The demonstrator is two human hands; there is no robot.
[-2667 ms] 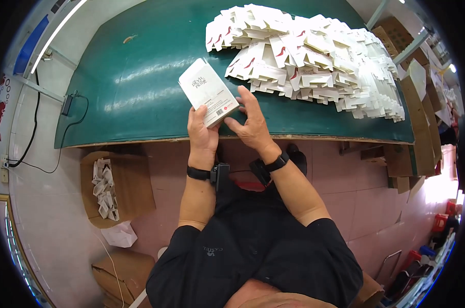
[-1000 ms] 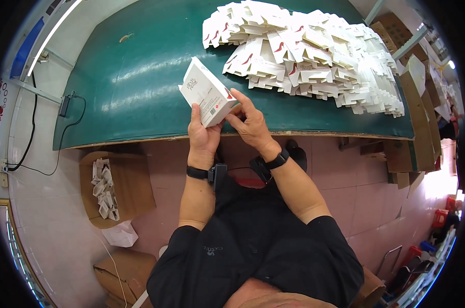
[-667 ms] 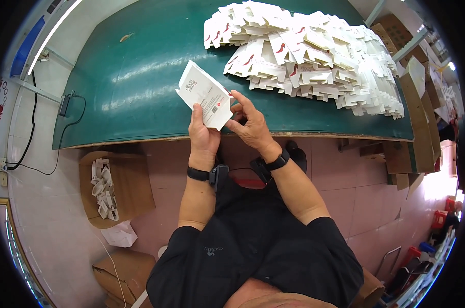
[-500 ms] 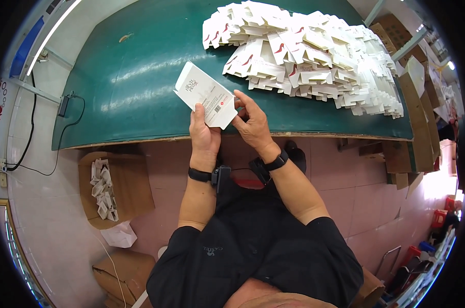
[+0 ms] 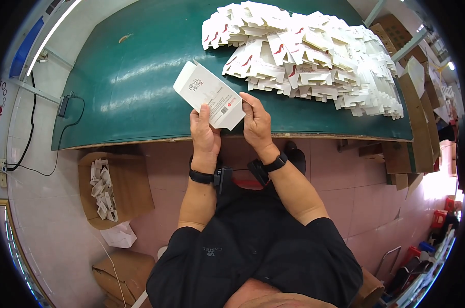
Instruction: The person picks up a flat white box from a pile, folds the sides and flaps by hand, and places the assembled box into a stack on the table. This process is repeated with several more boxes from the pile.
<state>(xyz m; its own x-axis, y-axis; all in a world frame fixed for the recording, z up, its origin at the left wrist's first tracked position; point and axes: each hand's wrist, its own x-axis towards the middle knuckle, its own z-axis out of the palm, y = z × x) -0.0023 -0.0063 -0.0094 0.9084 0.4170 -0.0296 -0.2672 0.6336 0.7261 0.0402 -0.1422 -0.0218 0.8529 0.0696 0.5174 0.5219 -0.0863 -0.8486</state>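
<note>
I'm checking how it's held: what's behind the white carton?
Around the white carton, the green table shows. The left hand holds its lower edge, thumb in front; whatever that hand has behind it, and the table there, is covered.

A green-topped table [image 5: 150,87] bears a broad heap of white cartons [image 5: 304,59] toward one o'clock and a small orange-brown scrap [image 5: 124,38] between ten and eleven, while the pink tiled floor [image 5: 340,208] carries an open cardboard box [image 5: 134,187] between eight and nine o'clock.
</note>
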